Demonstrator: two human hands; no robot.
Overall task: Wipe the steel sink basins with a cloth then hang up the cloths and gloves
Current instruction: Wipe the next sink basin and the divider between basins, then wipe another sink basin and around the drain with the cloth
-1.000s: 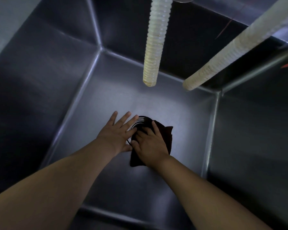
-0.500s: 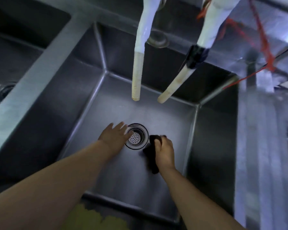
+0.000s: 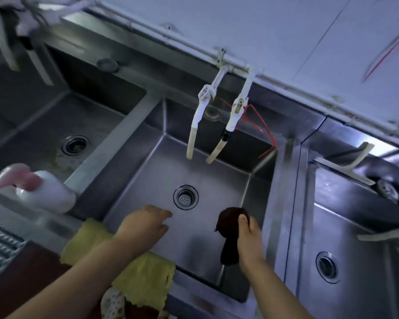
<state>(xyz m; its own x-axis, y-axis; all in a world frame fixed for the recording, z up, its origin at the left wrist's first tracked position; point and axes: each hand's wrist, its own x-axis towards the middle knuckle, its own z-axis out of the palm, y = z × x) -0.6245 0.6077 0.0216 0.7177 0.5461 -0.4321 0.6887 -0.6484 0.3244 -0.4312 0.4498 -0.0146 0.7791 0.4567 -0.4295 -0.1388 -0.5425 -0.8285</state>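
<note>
Yellow cloth [image 3: 134, 270] draped over near sink rim. Right hand [image 3: 247, 238] grips dark cloth [image 3: 230, 229] above middle basin [image 3: 148, 176] floor; limp, light, probably damp, best bunched in fist. Left hand [image 3: 145, 224] loosely curled, empty, near drain strainer [image 3: 185, 197].

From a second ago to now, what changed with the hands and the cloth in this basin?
The right hand lifted the dark cloth off the drain strainer, moved it right, and now holds it bunched and hanging. The left hand drew back from the strainer. The camera pulled up and back. The right hand's grip on the cloth stayed.
</note>
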